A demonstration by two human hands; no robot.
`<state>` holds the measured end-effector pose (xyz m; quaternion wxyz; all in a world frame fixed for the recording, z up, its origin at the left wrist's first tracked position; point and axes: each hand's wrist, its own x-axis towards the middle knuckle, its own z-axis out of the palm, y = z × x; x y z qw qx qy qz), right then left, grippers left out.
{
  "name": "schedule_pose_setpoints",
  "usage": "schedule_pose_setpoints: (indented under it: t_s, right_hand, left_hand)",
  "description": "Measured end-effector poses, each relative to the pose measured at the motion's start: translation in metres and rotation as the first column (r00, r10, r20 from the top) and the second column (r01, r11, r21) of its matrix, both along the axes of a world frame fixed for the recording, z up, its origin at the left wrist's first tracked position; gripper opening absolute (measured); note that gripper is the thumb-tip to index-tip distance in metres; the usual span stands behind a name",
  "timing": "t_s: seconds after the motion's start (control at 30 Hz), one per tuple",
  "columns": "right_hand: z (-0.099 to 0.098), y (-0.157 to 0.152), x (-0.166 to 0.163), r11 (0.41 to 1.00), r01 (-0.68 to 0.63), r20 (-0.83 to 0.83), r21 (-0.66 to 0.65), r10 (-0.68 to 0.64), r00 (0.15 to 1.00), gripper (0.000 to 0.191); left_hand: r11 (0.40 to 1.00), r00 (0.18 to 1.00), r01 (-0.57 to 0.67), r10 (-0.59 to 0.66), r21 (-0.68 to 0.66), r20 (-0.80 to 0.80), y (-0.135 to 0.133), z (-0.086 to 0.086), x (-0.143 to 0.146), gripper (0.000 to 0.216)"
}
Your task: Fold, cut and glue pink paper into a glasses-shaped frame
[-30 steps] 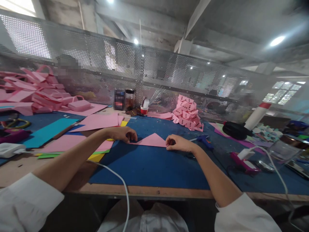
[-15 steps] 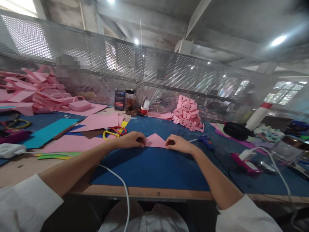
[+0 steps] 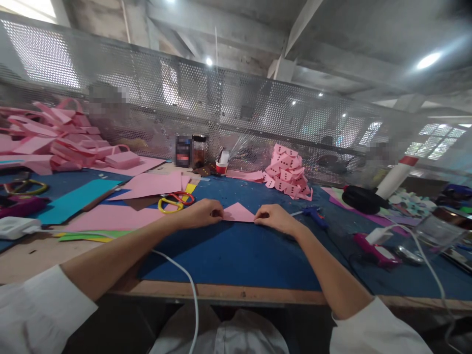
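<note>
A pink paper triangle [image 3: 238, 213] lies flat on the blue mat [image 3: 236, 250] in front of me. My left hand [image 3: 202, 213] is closed with its fingertips pinching the triangle's left corner. My right hand [image 3: 273, 218] is closed on the right corner, fingers curled down onto the paper. Both forearms reach out from white sleeves across the table edge.
Yellow-handled scissors [image 3: 175, 201] lie left of my left hand, beside loose pink sheets [image 3: 153, 185] and a teal sheet [image 3: 75, 200]. A heap of punched pink pieces [image 3: 286, 177] stands behind. A glue gun [image 3: 312, 214], pink device [image 3: 374, 248], cables and a perforated metal screen [image 3: 228, 113] surround the mat.
My left hand slid right along the paper toward my right hand, so less of the triangle shows between them. The scissors are now uncovered. The right hand stayed put.
</note>
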<state>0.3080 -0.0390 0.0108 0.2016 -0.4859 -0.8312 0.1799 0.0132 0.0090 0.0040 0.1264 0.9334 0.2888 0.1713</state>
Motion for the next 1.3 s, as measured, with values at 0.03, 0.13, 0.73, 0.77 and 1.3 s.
schedule_pose_setpoints:
  t_s: [0.03, 0.13, 0.73, 0.77, 1.3]
  right_hand:
    - [0.000, 0.000, 0.000, 1.000, 0.001, 0.000, -0.004, -0.001, 1.000, 0.013]
    - [0.001, -0.001, 0.000, 1.000, -0.002, 0.003, -0.017, 0.002, 1.000, 0.013]
    - [-0.003, 0.005, 0.001, 0.995, 0.075, 0.029, -0.068, -0.073, 0.997, 0.016]
    - [-0.003, 0.006, 0.001, 0.994, 0.084, 0.031, -0.067, -0.082, 0.996, 0.016]
    - [-0.002, 0.002, -0.005, 1.000, 0.017, 0.050, -0.014, -0.016, 0.999, 0.011]
  left_hand:
    - [1.000, 1.000, -0.005, 0.005, 0.007, 0.002, 0.000, 0.000, 0.000, 0.018]
    - [1.000, 1.000, -0.023, 0.023, 0.014, 0.007, 0.001, -0.002, 0.001, 0.017]
    - [0.983, 0.990, -0.136, 0.139, -0.127, 0.012, 0.005, -0.003, 0.002, 0.022]
    - [0.982, 0.989, -0.142, 0.144, -0.122, 0.016, 0.005, -0.003, 0.002, 0.022]
    - [0.996, 0.997, -0.063, 0.060, 0.057, 0.050, -0.008, -0.006, 0.012, 0.024]
